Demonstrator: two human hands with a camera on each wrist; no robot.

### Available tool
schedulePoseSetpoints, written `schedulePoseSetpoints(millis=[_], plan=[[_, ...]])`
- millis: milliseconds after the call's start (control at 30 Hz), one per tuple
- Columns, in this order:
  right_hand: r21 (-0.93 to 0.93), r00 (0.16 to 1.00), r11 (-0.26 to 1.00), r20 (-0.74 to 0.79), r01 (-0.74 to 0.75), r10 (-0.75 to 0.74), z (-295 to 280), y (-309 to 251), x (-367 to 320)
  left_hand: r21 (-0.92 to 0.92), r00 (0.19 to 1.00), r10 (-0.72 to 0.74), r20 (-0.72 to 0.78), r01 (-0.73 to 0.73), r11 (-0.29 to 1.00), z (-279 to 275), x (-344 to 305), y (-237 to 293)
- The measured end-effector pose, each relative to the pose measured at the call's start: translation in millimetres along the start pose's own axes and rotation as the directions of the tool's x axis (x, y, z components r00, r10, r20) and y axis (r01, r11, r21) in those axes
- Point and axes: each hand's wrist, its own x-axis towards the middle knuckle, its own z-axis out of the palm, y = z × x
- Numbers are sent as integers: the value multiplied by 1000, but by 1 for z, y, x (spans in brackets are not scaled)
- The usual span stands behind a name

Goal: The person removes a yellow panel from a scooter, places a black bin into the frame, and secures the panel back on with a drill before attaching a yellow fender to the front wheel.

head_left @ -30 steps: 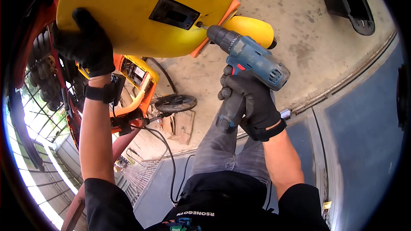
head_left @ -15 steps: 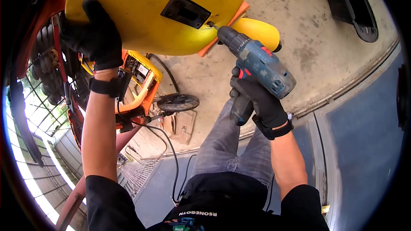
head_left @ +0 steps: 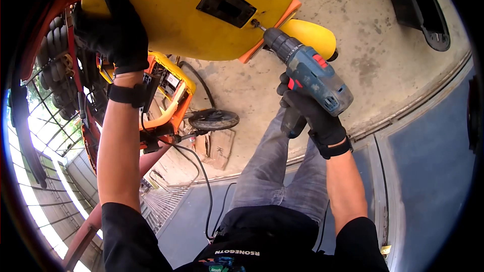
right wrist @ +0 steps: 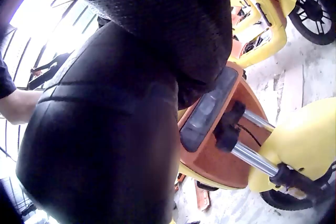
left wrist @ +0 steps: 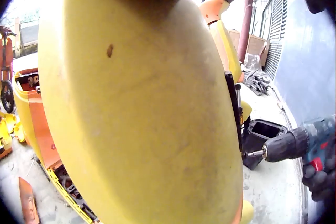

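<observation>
A large, smooth yellow body panel (head_left: pixel 166 25) fills the top of the head view, with a black rectangular plate (head_left: pixel 217 7) set in it. My gloved left hand (head_left: pixel 115 32) holds the panel's left edge, thumb lying on the yellow face. In a black glove, my right hand (head_left: pixel 315 113) grips a blue cordless drill (head_left: pixel 320 78) round its handle. The drill's bit (head_left: pixel 258 24) points at a small screw spot beside the plate's lower right corner. From the left wrist view, the bit tip meets the panel's side by the plate.
A smaller yellow fender (head_left: pixel 310 38) and an orange strip (head_left: pixel 282 20) show behind the panel. A black bin-like box (head_left: pixel 421 17) stands on the concrete floor. Below left is an orange and yellow scooter (head_left: pixel 169 90), with a wheel (head_left: pixel 214 120) and flattened cardboard (head_left: pixel 219 148) nearby. Black cables run down past the legs.
The panel and both hands have shifted right in the head view. The drill has tilted, its handle now reaching less far down, while its bit stays at the plate's corner.
</observation>
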Motion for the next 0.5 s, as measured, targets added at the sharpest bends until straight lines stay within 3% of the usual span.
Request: schedulePoseSetpoints(millis=[67, 100, 167, 233, 267, 300, 333, 367, 400, 433, 500], plan=[[51, 1000, 999, 17, -9, 8, -1, 1, -2, -12, 999, -21, 34, 21, 1000, -8, 5, 6], [40, 1000, 999, -3, 7, -7, -1, 2, -5, -92, 974, -123, 191, 142, 986, -19, 7, 9], [32, 999, 999, -11, 32, -32, -2, 1, -3, -102, 941, -224, 253, 257, 961, -54, 2, 35], [-2, 998, 998, -8, 63, -63, -4, 2, -3, -354, 949, -265, 173, 311, 882, -75, -42, 61], [0, 998, 998, -8, 62, -62, -5, 2, -3, -462, 723, -483, 494, 689, 559, -90, -54, 97], [-47, 998, 997, 0, 62, -62, -6, 0, -2, -463, 534, -385, 753, 845, 268, -87, -90, 103], [-95, 998, 993, 6, 64, -64, -7, -2, -3, -253, 322, -222, 920, 923, 290, -92, -89, 126], [-100, 997, 992, 7, 71, -71, -8, -1, -3, -39, 36, -164, 986, 999, -17, -83, -98, 139], [-104, 998, 992, 1, 67, -68, -10, -1, -3, 209, -224, -17, 974, 932, -297, -69, -110, 147], [-108, 998, 992, -6, 66, -67, -11, -2, -3, 198, -211, -12, 977, 934, -299, -56, -117, 155], [-76, 996, 994, 0, 84, -85, -13, -4, -5, 240, -208, 128, 970, 718, -653, -38, -128, 164]])
